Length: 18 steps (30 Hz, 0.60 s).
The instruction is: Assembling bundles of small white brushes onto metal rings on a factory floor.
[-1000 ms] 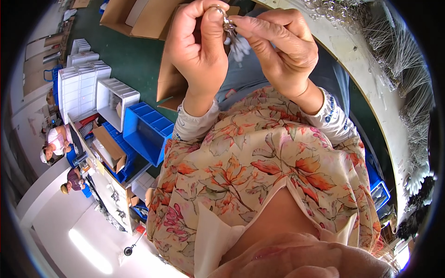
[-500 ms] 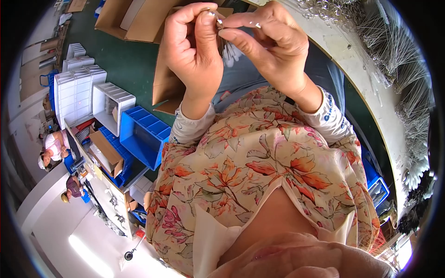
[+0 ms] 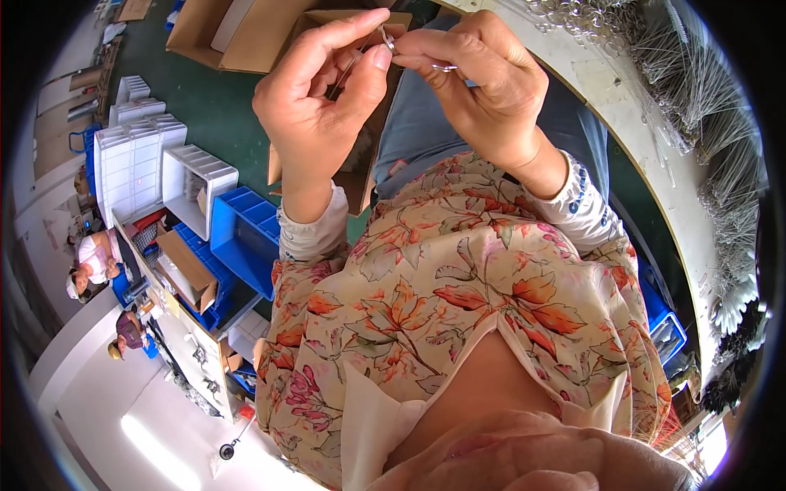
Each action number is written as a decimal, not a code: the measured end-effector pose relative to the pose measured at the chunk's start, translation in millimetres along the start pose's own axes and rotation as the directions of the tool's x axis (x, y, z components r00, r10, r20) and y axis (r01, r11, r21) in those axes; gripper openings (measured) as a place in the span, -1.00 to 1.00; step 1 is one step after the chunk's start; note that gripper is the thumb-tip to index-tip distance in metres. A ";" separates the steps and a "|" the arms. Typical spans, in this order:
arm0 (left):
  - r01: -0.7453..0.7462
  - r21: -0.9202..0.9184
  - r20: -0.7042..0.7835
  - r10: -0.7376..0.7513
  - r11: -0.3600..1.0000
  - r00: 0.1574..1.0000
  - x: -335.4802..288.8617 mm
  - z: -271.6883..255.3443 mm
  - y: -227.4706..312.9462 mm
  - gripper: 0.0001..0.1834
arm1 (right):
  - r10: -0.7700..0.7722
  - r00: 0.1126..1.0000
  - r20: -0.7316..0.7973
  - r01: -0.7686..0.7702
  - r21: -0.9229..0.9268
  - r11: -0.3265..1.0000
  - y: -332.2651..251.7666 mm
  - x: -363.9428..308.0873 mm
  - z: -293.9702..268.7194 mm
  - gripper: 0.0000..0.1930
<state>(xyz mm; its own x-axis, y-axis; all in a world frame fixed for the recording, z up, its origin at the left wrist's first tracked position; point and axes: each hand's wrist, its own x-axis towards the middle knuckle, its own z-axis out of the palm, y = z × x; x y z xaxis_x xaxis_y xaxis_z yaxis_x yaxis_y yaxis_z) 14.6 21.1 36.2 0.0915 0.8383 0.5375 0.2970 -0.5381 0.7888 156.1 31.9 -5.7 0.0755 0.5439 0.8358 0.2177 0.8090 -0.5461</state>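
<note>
Pinches a small metal piece [image 3: 388, 39] at twelve o'clock with the thumb and index finger of the right hand [image 3: 494, 92], closed on its three o'clock side. Holds the left hand [image 3: 313, 114] on the nine o'clock side, index fingertip just above the piece and thumb just below; cannot tell how firmly gripped there. Carries a second shiny piece [image 3: 444, 68] against the right fingers, a little toward four o'clock from the first. Wears a floral garment [image 3: 409, 327], spread below the hands toward six o'clock. Has a pale table [image 3: 610, 86] alongside, curving from one to three o'clock, with metal rings [image 3: 589, 16] near one and bundles of thin wires [image 3: 700, 114] near two. Shows a cardboard box [image 3: 246, 33] at eleven, a blue bin [image 3: 246, 237] at nine, white crates [image 3: 139, 168] beyond, and farthest off, two co-workers [image 3: 98, 255] between eight and nine.
</note>
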 end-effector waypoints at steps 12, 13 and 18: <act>0.099 -0.182 0.175 -0.067 0.978 0.982 2.1 -19.3 -7.8 -0.67 | -0.008 0.989 0.146 0.027 -0.128 0.991 -7.2 1.1 0.0 -0.73; 0.101 -0.158 0.190 -0.071 0.982 0.979 1.8 -18.7 -8.0 -0.67 | -0.033 0.993 0.118 0.046 -0.115 0.992 -6.5 0.6 2.5 -0.73; 0.132 -0.187 0.244 -0.084 0.973 0.966 3.5 -24.4 -6.5 -0.66 | -0.094 0.990 0.102 0.103 -0.092 0.990 -4.7 1.5 4.4 -0.71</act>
<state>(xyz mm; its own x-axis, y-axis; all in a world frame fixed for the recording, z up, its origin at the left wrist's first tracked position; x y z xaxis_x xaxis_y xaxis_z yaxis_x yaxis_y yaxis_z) -10.2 25.4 40.2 0.2949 0.8766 0.3803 0.1236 -0.4296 0.8945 150.9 29.9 -2.1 -0.0451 0.4857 0.8729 0.3133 0.8366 -0.4493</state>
